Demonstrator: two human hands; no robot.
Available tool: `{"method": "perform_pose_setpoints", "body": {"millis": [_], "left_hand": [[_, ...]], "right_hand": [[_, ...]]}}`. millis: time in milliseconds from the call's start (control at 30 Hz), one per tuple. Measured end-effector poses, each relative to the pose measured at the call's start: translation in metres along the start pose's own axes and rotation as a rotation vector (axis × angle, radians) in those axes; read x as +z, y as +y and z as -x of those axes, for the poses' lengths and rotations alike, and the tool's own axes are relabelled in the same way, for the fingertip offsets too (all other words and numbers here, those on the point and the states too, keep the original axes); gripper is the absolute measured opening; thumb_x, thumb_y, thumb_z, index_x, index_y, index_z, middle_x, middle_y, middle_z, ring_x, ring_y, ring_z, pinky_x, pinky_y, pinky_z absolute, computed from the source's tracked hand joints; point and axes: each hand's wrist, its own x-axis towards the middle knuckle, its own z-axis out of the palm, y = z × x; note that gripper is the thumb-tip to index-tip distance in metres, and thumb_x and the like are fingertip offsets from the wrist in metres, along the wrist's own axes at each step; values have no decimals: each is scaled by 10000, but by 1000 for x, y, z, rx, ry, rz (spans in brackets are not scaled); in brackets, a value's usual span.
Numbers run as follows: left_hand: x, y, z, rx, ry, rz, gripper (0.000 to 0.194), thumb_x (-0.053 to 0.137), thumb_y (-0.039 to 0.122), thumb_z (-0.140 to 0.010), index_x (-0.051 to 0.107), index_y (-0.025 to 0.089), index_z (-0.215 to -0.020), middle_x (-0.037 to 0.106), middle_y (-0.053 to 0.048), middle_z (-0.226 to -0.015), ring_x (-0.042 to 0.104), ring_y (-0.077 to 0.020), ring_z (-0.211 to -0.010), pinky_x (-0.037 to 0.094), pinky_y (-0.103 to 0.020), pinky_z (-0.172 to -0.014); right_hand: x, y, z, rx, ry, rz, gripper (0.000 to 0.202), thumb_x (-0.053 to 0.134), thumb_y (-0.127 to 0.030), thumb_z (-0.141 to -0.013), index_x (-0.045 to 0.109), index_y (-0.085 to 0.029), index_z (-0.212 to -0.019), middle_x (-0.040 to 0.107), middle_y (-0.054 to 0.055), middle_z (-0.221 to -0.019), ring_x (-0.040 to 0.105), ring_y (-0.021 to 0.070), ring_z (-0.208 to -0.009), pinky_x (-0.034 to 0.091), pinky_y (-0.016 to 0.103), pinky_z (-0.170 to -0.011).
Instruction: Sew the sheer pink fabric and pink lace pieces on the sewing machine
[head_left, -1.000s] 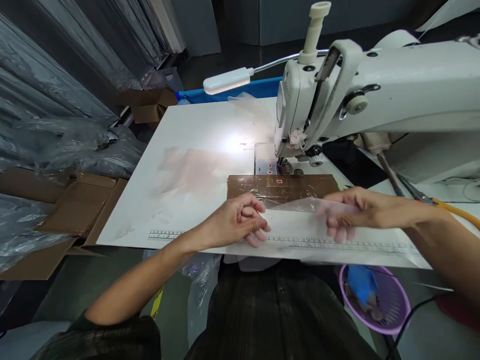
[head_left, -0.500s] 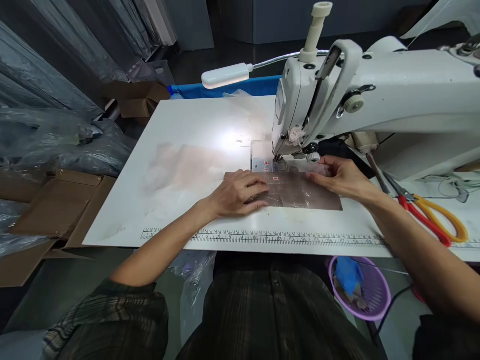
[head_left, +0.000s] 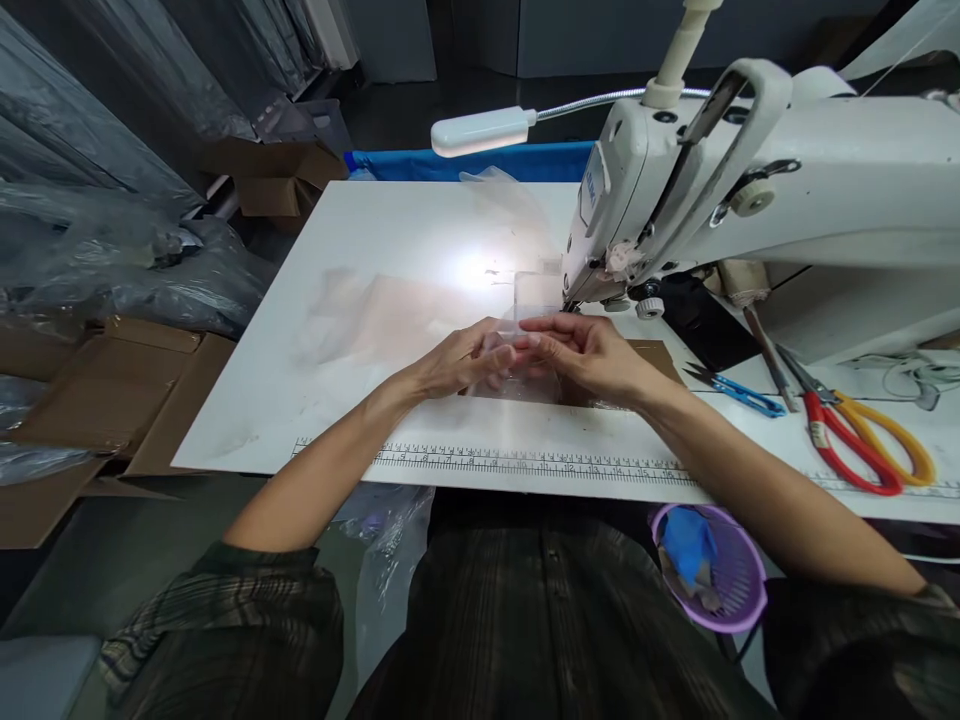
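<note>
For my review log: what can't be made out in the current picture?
All in the head view:
Sheer pale sheet: edges blurred; blur also hides whether the left hand or right hand pinches it.
Flat brown panel: middle hidden by the right hand and sheet.
Long white sewing machine: end cut off by the right edge.
Cream upright post: top cut off by the upper edge.

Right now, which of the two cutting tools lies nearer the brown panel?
The blue snips, blades pointing toward the brown panel; the scissors, with one red and one orange handle, lie farther right.
</note>
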Motion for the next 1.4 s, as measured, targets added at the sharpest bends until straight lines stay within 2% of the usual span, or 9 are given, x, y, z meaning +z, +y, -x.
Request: {"method": "perform_pose_setpoints", "body": {"millis": [67,167,267,333,567,767,1033,1267,1400], "left_hand": [[3,2,1,-87,-16,7,854,796,543,-766,461,132,-1435,727,-120,-976,712,-208,-804,551,-287,-629],[7,6,2,-191,23,12,819,791,280,-822,356,119,-1497,731,-107,-948,721,-177,-750,562,-282,-652],[7,5,-2,-207,122,26,651,710,167,-879,402,101,-1449,722,-78,-880,718,-144,-678,576,-270,-655],[5,2,-5,-186,195,36,632,712,166,-881,407,105,-1432,704,-47,-853,700,-124,-629,571,-250,-611],[-3,-2,-12,-209,274,57,532,733,115,-847,487,131,-1319,658,28,-767,686,-99,-587,565,-216,-577],[-4,-8,-14,-212,319,122,534,791,147,-791,524,153,-1253,664,32,-760,667,-93,-551,565,-210,-539],[-5,-8,-12,-173,281,71,673,841,179,-731,504,133,-1312,684,21,-767,674,-106,-630,586,-217,-576],[-6,-9,-12,-165,260,40,685,843,198,-732,510,139,-1328,698,5,-779,674,-109,-615,576,-227,-598],[-7,-9,-11,-169,257,17,677,831,217,-740,506,145,-1330,692,2,-789,674,-115,-620,566,-233,-607]], "right_hand": [[-12,9,7,-72,59,263,396,580,-476,-930,649,-187,-1192,728,89,-1016,692,211,-913,573,407,-872],[-31,28,19,-315,55,734,369,500,-322,-969,673,-162,-1252,713,134,-1066,664,264,-984,542,475,-919],[-39,43,21,-577,-10,1016,404,468,-214,-948,684,-143,-1281,661,187,-1112,614,301,-1023,538,499,-896],[-41,48,15,-628,10,1107,408,474,-202,-941,690,-136,-1280,643,188,-1063,599,293,-957,549,488,-845],[-51,55,2,-616,51,943,348,502,-281,-969,724,-202,-1226,634,140,-1064,594,264,-994,558,466,-897],[-55,61,7,-618,74,748,331,525,-234,-959,733,-197,-1214,633,122,-1078,619,215,-978,563,397,-902],[-57,67,7,-728,57,810,318,525,-201,-946,760,-181,-1159,638,149,-1101,614,243,-1026,563,439,-900],[-56,63,12,-666,81,794,341,504,-202,-951,754,-215,-1181,662,127,-1107,626,235,-1027,564,426,-893],[-57,58,18,-666,-9,776,333,529,-204,-932,760,-245,-1168,666,106,-1104,620,228,-1014,548,421,-882]]}}
